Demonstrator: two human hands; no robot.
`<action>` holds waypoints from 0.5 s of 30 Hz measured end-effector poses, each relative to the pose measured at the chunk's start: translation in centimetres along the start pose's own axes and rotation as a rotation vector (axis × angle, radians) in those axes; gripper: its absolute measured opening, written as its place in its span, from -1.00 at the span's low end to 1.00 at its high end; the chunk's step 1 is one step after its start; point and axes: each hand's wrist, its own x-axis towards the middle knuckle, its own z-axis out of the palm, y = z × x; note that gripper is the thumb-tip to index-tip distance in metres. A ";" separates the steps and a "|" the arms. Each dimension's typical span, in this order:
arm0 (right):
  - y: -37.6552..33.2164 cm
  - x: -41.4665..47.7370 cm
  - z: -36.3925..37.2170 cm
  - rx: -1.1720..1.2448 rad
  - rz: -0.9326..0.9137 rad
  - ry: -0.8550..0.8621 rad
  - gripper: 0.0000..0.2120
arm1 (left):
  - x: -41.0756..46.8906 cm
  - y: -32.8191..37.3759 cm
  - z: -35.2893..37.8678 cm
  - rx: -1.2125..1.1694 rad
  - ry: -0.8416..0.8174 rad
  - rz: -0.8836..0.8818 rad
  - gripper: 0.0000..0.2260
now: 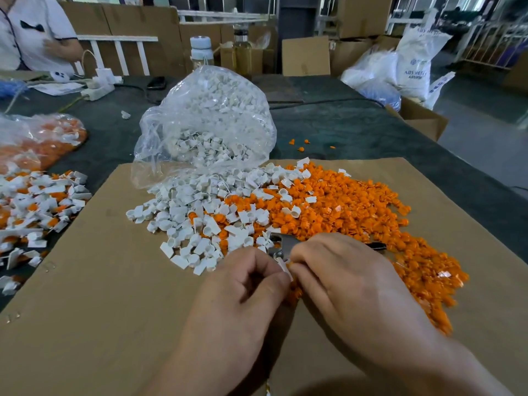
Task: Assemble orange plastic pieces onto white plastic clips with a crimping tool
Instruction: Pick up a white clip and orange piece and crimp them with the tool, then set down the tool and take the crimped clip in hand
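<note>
Seemingly midway. Pinching white clip (pixel 285 267) in left hand (pixel 245 290), gripping crimping tool (pixel 281 243) in right hand (pixel 343 272). Finished heap (pixel 40 207) left of hands; loose piles (pixel 328 201) beyond.

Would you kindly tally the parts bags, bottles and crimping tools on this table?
Parts bags: 2, the white-clip bag and the mostly orange bag
Bottles: 2
Crimping tools: 1
Total: 5
</note>
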 end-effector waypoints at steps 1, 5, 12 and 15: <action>0.0 0.0 -0.1 0.026 0.023 -0.013 -0.86 | 0.0 0.0 0.1 -0.035 -0.024 -0.010 -0.96; -0.1 -0.3 -0.4 0.169 0.077 -0.103 -0.85 | 0.6 -0.5 0.5 -0.461 -0.090 -0.152 -0.93; -0.3 -0.5 -0.9 0.340 0.079 -0.144 -0.81 | 0.8 -0.4 -0.5 -0.613 -0.265 -0.180 -0.75; -0.2 -0.6 -0.7 0.367 0.042 -0.168 -0.81 | 0.8 -0.2 -0.6 -0.525 -0.256 -0.153 -0.77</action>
